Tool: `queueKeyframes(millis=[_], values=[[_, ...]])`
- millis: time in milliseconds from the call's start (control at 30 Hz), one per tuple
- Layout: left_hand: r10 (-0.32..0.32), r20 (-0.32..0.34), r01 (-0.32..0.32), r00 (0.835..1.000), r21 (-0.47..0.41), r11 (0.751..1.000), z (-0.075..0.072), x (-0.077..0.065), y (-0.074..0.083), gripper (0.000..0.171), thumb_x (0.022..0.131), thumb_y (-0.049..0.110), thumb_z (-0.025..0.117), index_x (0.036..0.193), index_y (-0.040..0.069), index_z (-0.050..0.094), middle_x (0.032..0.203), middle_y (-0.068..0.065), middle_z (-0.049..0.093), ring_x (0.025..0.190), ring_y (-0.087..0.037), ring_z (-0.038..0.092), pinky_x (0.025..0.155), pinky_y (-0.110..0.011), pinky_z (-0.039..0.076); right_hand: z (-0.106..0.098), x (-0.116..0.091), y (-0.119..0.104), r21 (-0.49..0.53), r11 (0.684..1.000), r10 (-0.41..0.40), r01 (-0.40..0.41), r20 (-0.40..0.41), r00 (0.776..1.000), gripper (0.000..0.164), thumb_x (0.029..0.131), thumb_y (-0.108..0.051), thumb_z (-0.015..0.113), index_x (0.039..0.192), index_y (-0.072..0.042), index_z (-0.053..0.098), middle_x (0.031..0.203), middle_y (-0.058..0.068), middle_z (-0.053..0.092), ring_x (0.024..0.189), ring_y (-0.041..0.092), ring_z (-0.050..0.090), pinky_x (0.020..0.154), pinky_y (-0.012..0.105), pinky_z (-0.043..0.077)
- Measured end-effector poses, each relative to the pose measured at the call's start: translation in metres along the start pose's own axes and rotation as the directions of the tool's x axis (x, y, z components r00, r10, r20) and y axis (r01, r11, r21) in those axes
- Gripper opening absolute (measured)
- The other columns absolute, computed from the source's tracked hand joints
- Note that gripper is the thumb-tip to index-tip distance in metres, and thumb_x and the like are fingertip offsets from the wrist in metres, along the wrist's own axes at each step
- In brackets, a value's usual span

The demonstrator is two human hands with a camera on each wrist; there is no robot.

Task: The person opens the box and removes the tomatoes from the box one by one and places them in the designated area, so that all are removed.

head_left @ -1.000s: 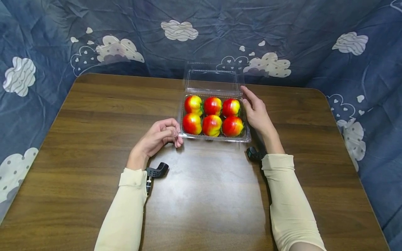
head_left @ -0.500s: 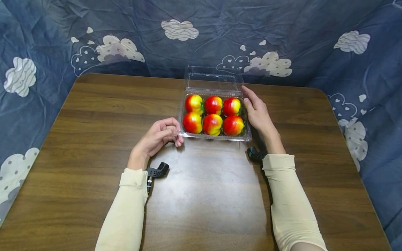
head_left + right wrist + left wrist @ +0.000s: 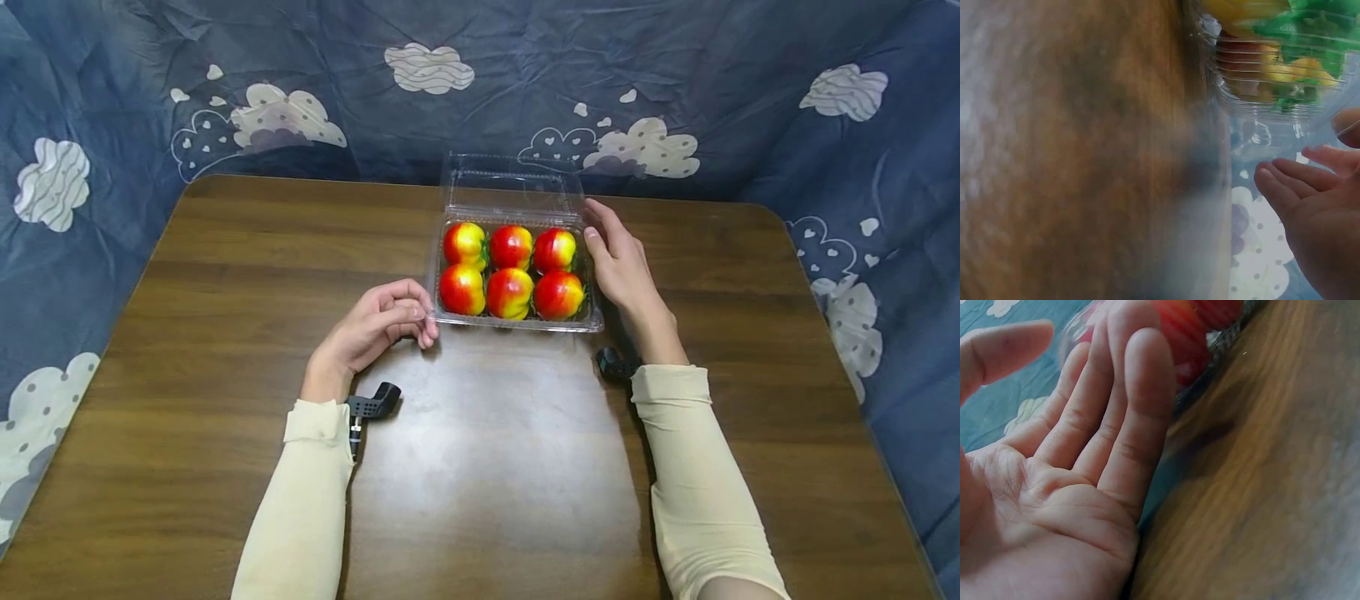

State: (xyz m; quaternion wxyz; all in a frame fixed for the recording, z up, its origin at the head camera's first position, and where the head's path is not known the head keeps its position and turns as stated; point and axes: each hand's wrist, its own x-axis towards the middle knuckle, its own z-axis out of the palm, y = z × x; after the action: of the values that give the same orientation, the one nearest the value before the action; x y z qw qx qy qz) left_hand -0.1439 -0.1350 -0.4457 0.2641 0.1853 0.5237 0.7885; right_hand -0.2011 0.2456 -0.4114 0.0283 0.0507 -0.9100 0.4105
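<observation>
A clear plastic clamshell box (image 3: 517,325) sits on the table with its lid (image 3: 513,185) raised at the back. In it lie several glossy red-and-yellow fruits (image 3: 510,293) in two rows; green leaves (image 3: 1319,37) show on them in the right wrist view. At the box's front left corner is my left hand (image 3: 375,323), fingers (image 3: 1147,387) loosely extended and thumb apart from them. My right hand (image 3: 624,262) lies along the right side near the hinge, its fingers (image 3: 1285,187) fairly straight. Whether either hand touches the plastic is hard to tell.
The brown wooden table (image 3: 480,492) has rounded back corners. A blue curtain (image 3: 360,50) with white clouds hangs behind it and down both sides. Black wrist-worn mounts (image 3: 375,402) stick out inward from both wrists.
My right hand has shifted slightly right, away from the box's side. The box appears a little farther back, though the head view has also shifted slightly. The left hand has barely moved.
</observation>
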Motion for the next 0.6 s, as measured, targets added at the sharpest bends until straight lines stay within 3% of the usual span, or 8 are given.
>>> queueKeyframes(millis=[167,333,600], values=[[0.002,-0.013,-0.001,1.0,0.015,1.0,-0.001,0.0,0.002,0.011,0.105,-0.001,0.05,0.106,-0.002,0.06,0.091,-0.015,0.073,0.079,-0.025,0.073,0.077,-0.033,0.064,-0.004,-0.004,-0.006,-0.026,1.0,0.012,-0.013,-0.035,0.999,0.059,0.111,-0.042,0.045,0.164,-0.018,0.035,0.165,0.011,0.044,0.15,0.033,0.045,0.126,0.052,0.035],[0.052,-0.079,-0.049,0.995,0.042,0.998,-0.001,0.001,0.004,0.007,0.104,0.0,0.053,0.105,-0.003,0.06,0.089,-0.015,0.071,0.077,-0.024,0.071,0.074,-0.032,0.064,-0.008,-0.01,-0.014,0.014,1.0,0.0,0.002,-0.12,0.993,0.061,0.11,-0.046,0.048,0.162,-0.016,0.039,0.165,0.01,0.045,0.15,0.031,0.046,0.125,0.05,0.037],[0.161,-0.217,-0.135,0.963,0.132,0.982,0.001,0.004,-0.001,0.005,0.102,-0.004,0.054,0.102,-0.004,0.059,0.085,-0.014,0.073,0.072,-0.026,0.069,0.073,-0.032,0.064,-0.007,-0.019,-0.026,0.077,0.996,-0.038,0.055,-0.213,0.976,0.057,0.108,-0.041,0.053,0.158,-0.014,0.046,0.161,0.005,0.049,0.149,0.024,0.049,0.124,0.037,0.039]])
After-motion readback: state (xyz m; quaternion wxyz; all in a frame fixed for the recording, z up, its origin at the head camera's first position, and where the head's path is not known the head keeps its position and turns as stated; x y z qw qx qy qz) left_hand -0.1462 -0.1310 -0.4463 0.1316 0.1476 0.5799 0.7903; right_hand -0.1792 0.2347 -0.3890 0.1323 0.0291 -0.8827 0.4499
